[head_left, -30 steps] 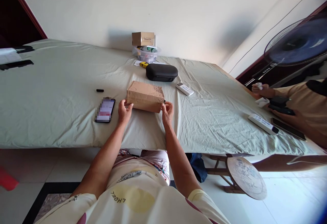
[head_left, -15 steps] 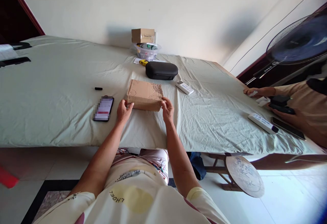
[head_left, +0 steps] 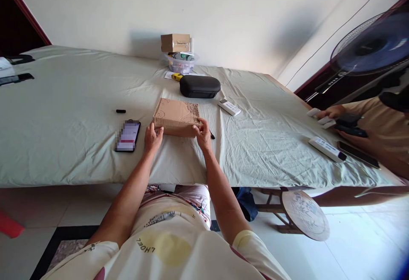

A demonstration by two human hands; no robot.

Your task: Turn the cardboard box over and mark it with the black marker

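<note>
A brown cardboard box (head_left: 176,116) with a creased, worn right edge lies in front of me on the cloth-covered table (head_left: 79,92). My left hand (head_left: 154,137) grips its near left corner, and my right hand (head_left: 202,133) grips the near right corner. The fingertips go behind the box's sides and are partly hidden. Just right of my right hand, the tip of a small dark object (head_left: 212,135) shows; the rest is covered. A phone (head_left: 128,136) with a lit screen lies left of my left hand, and a short black stick (head_left: 120,111) lies beyond it.
Behind the box sit a black hard case (head_left: 200,87), a yellow tool (head_left: 177,77) and a plastic tub (head_left: 180,65) topped by a smaller carton (head_left: 175,43). White devices (head_left: 229,107) lie to the right. Another person's hands (head_left: 332,112) hold objects near a fan (head_left: 367,44).
Both hands have shifted the box slightly left, keeping hold of it. A small dark object now shows beside my right hand. The other person's hand has moved a little.
</note>
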